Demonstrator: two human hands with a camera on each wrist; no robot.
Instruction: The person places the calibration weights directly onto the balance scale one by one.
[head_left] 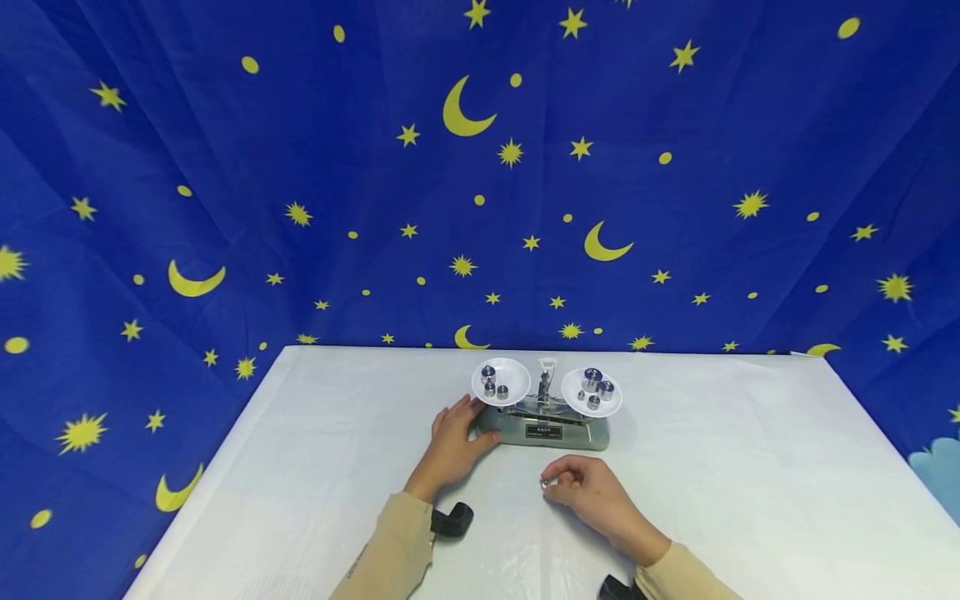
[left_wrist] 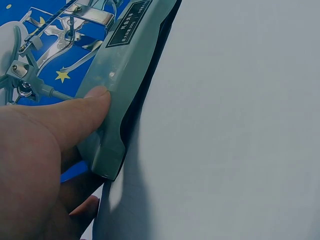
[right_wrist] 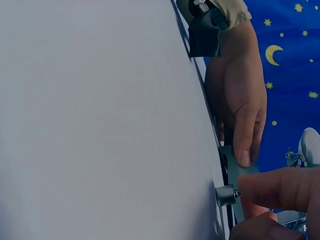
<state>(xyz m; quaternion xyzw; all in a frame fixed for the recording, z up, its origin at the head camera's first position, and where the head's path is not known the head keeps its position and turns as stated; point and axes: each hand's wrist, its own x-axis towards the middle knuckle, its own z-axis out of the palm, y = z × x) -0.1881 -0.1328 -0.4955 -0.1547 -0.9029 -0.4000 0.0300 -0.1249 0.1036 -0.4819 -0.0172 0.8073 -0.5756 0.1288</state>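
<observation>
A balance scale point(head_left: 510, 429) with a grey-green base stands near the table's far edge. My left hand point(head_left: 452, 444) grips the left end of its base; in the left wrist view the thumb point(left_wrist: 92, 107) lies on the front face and the fingers pass behind the end. In front of the base, my right hand point(head_left: 596, 496) pinches a small metal weight point(right_wrist: 226, 195) by its knob between thumb and forefinger. Three metal weights sit in the left pan point(head_left: 517, 372). The right pan point(head_left: 613, 406) bears several weights of different sizes.
A white cover lies over the table point(head_left: 750, 483). Behind it hangs a blue cloth point(head_left: 405, 183) with yellow stars and moons. A black wrist mount point(head_left: 453, 521) is on the left forearm, and another black mount point(head_left: 617, 588) is at the right sleeve.
</observation>
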